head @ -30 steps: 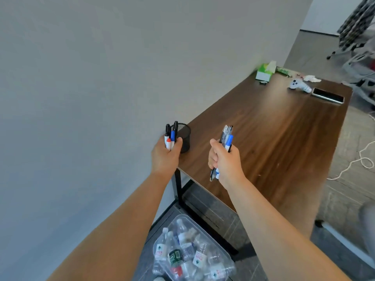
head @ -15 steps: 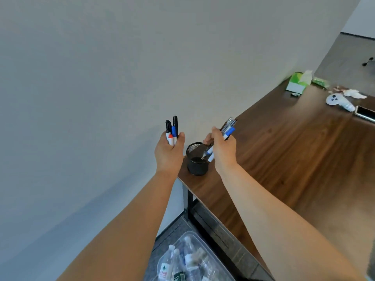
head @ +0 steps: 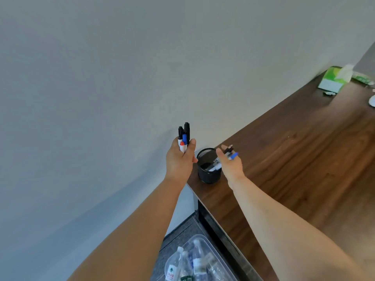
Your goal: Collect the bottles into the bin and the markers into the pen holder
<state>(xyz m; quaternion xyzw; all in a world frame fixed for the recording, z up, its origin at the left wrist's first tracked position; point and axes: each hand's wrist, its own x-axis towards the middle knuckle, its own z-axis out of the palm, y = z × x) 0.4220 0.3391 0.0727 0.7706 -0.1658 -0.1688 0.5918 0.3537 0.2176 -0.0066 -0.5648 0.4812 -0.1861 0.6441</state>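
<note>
Bottles [head: 197, 262], where do they lie?
— Nearest of all, low at the frame's bottom edge: packed in the clear plastic bin [head: 203, 238] on the floor [head: 178, 236], below the surface's [head: 284, 169] end, beside its black leg [head: 203, 216].

And the hands?
— Both are up at the corner of the surface. The left hand [head: 178, 161] is curled round a bunch of markers [head: 183, 138], black, blue and red caps upright, just left of the black mesh pen holder [head: 209, 175]. The right hand [head: 231, 167] is just right of it, thumb stretched out.

Is it gripping anything?
— A second bunch of markers [head: 230, 153] lies tilted against its fingers, lower ends inside the holder. Whether it grips them or only touches them, I cannot tell.

So the holder stands between the hands?
— Yes, on the surface's corner, close to the grey wall [head: 121, 78].

Anything farther off?
— A green tissue box [head: 332, 80] at the far end, against the wall, well apart from the hands. Nothing stands between the hands and the holder.
</note>
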